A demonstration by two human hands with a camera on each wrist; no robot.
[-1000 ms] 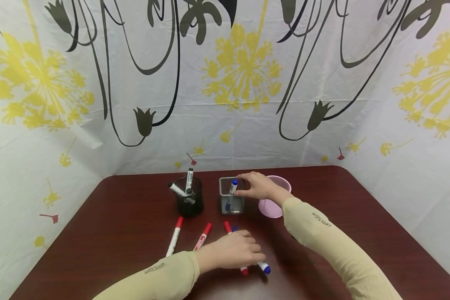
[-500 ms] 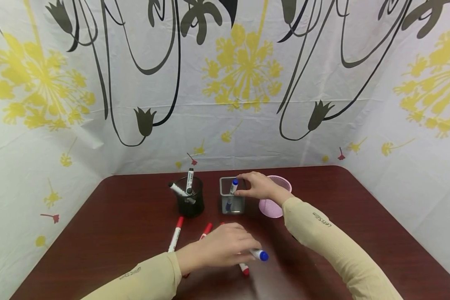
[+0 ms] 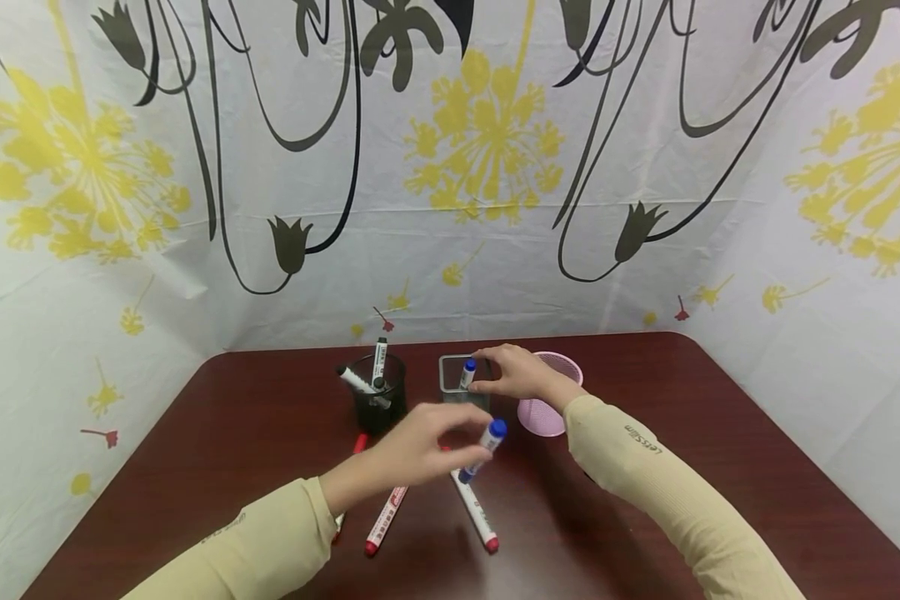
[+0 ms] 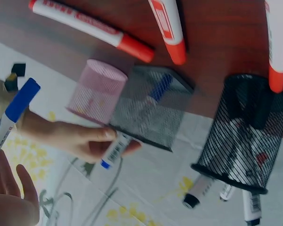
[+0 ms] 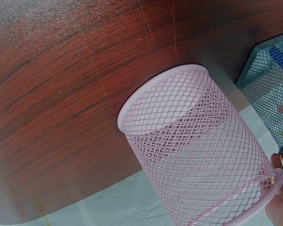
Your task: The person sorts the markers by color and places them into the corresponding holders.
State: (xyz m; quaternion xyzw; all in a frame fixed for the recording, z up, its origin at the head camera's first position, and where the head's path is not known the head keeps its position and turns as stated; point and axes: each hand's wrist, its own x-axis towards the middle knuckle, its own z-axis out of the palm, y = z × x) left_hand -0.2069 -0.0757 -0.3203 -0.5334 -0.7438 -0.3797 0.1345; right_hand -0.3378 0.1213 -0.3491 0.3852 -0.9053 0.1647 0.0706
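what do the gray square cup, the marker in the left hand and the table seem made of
Gray square cup: probably metal mesh, dull finish; its see-through weave shows. Held marker: likely plastic; smooth white barrel, blue cap. Table: reddish-brown streaked grain, slight sheen; wood or laminate, I can't tell.

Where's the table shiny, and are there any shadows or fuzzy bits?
Head view: pale shine on the table at bottom middle, dark shadow just left of the right sleeve; left wrist view: a bit hazy, with lettering on the red-capped marker too soft to read; right wrist view: pale glare at the table's top left, while the pink mesh cup looks fairly sharp.
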